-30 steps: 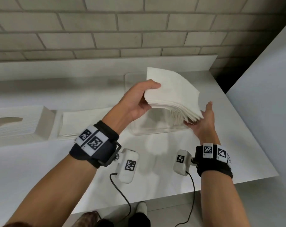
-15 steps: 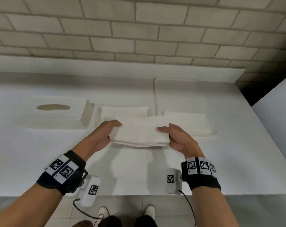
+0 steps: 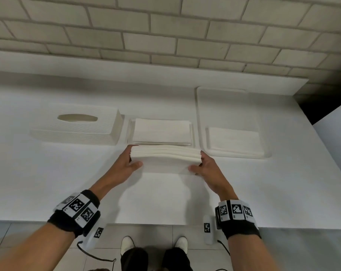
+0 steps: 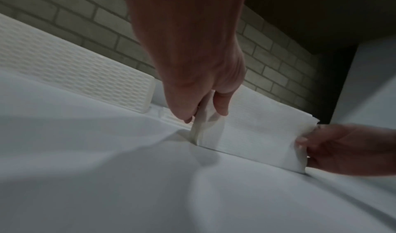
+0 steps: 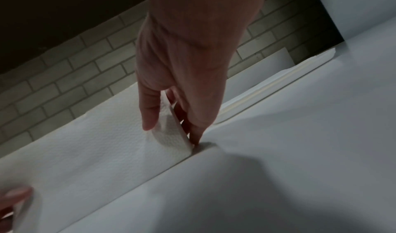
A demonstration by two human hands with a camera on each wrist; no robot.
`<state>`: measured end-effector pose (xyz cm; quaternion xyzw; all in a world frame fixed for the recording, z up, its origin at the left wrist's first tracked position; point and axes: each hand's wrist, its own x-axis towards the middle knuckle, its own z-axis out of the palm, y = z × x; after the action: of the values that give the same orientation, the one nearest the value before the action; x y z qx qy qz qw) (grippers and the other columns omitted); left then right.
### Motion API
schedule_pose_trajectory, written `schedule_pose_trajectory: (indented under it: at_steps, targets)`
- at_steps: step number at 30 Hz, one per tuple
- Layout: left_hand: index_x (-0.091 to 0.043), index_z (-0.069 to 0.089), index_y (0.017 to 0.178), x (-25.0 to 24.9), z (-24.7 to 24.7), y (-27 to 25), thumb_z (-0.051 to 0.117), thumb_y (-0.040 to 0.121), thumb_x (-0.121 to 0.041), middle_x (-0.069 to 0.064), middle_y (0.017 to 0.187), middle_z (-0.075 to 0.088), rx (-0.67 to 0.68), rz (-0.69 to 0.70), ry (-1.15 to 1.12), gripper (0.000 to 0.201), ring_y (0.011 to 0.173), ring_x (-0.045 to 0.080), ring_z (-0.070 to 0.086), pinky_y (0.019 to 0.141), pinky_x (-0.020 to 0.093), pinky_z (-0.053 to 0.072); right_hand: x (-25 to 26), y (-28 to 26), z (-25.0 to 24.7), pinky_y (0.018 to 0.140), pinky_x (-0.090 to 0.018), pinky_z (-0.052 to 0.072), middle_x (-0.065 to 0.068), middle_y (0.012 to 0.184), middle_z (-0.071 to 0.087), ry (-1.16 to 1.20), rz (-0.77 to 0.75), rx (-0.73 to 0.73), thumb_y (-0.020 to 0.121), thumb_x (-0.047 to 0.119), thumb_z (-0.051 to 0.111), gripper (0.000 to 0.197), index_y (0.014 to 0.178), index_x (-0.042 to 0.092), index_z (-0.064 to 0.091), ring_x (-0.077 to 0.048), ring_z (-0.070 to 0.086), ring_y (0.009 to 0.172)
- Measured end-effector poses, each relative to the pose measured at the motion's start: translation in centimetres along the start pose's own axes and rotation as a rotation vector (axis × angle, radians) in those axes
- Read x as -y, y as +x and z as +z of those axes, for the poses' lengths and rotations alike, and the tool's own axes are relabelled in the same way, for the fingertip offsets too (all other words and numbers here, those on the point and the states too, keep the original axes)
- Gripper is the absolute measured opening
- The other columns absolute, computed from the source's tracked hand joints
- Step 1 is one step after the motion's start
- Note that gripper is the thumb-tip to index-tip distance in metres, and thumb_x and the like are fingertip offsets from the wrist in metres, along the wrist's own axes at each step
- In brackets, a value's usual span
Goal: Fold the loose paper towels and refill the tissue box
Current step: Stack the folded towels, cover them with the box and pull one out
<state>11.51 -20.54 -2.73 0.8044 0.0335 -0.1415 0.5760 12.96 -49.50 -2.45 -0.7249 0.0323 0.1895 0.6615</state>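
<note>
A thick stack of folded white paper towels (image 3: 165, 159) stands on its long edge on the table, tilted toward me. My left hand (image 3: 129, 165) pinches its left end (image 4: 205, 118), thumb in front and fingers behind. My right hand (image 3: 202, 169) pinches the right end (image 5: 171, 131) the same way. The white textured tissue box (image 3: 77, 130) lies behind and to the left, its oval slot facing up. A second folded stack (image 3: 161, 132) lies flat just behind the held one.
A shallow clear tray (image 3: 201, 114) at the back right holds another flat pile of towels (image 3: 234, 139). A white ledge and a brick wall (image 3: 165, 36) bound the table behind. The table's front edge (image 3: 146, 223) runs below my wrists, and a white panel (image 3: 334, 153) stands at the right.
The stack came from high over the tray down to the table in front of the second stack. Both hands shifted from holding it flat to gripping its ends with it standing on edge.
</note>
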Motion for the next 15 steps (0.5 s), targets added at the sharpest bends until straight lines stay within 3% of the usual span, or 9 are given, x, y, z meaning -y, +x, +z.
schedule_pose_trajectory:
  at_steps: [2,5,6,7,9,11,13,15]
  targets:
    - [-0.041,0.045,0.123,0.1,-0.1,0.2,0.059,0.093,-0.018,0.003,0.118,0.062,-0.003,0.038,0.061,0.041,0.100,0.026,0.060,0.091,0.042,0.048,-0.3,0.0,-0.1,0.080,-0.030,0.050,-0.003,0.103,0.071,-0.017,-0.011,-0.008,0.084,-0.009,0.061,0.039,0.117,0.012,0.062,-0.014,0.065,0.091]
    - [-0.038,0.044,0.112,0.0,0.1,0.4,0.055,0.094,-0.001,-0.007,0.109,0.058,-0.012,0.104,0.061,0.043,0.094,-0.008,0.057,0.086,0.025,0.043,-0.4,-0.2,-0.1,0.078,-0.023,0.048,0.013,0.092,0.071,-0.036,-0.032,-0.023,0.085,-0.012,0.061,0.038,0.110,0.017,0.064,-0.003,0.063,0.084]
    - [-0.039,0.043,0.112,-0.1,0.1,0.3,0.054,0.094,0.001,-0.009,0.112,0.056,-0.001,0.115,0.062,0.046,0.098,-0.011,0.054,0.090,0.022,0.041,-0.5,-0.2,-0.2,0.077,-0.021,0.048,0.016,0.088,0.071,-0.042,-0.035,-0.025,0.084,-0.012,0.061,0.038,0.108,0.018,0.064,-0.001,0.063,0.082]
    - [-0.041,0.042,0.114,0.0,0.1,0.3,0.055,0.094,0.001,-0.010,0.116,0.055,0.008,0.120,0.063,0.048,0.105,-0.009,0.053,0.094,0.021,0.039,-0.6,-0.4,-0.3,0.078,-0.022,0.049,0.014,0.088,0.071,-0.051,-0.032,-0.027,0.084,-0.012,0.061,0.038,0.108,0.017,0.064,-0.001,0.063,0.082]
    - [-0.041,0.040,0.121,0.4,0.0,0.3,0.056,0.094,-0.002,-0.008,0.127,0.054,0.017,0.127,0.053,0.050,0.121,0.004,0.050,0.105,0.025,0.036,-0.9,-0.6,-0.4,0.085,-0.033,0.050,0.000,0.097,0.073,-0.066,-0.035,-0.028,0.084,-0.009,0.063,0.032,0.109,0.012,0.065,-0.010,0.065,0.089]
    - [-0.032,0.040,0.129,0.7,0.0,0.4,0.056,0.094,-0.004,-0.005,0.131,0.053,0.009,0.129,0.035,0.048,0.125,0.008,0.049,0.110,0.030,0.034,-1.1,-0.6,-0.5,0.091,-0.039,0.050,-0.010,0.106,0.072,-0.068,-0.046,-0.033,0.084,-0.005,0.064,0.030,0.110,0.011,0.065,-0.017,0.065,0.095]
    - [-0.026,0.041,0.127,1.0,0.2,0.6,0.055,0.095,-0.002,-0.009,0.123,0.056,-0.008,0.141,0.032,0.043,0.115,-0.003,0.053,0.105,0.025,0.039,-1.2,-0.6,-0.5,0.091,-0.037,0.049,-0.001,0.103,0.072,-0.064,-0.051,-0.038,0.085,-0.005,0.063,0.032,0.112,0.014,0.065,-0.013,0.065,0.095]
    - [-0.033,0.044,0.117,1.1,0.4,0.7,0.053,0.095,0.001,-0.015,0.113,0.058,-0.029,0.157,0.045,0.041,0.102,-0.013,0.055,0.094,0.017,0.043,-1.3,-0.6,-0.5,0.088,-0.034,0.048,0.006,0.098,0.071,-0.071,-0.060,-0.041,0.086,-0.005,0.063,0.033,0.113,0.014,0.066,-0.009,0.063,0.090]
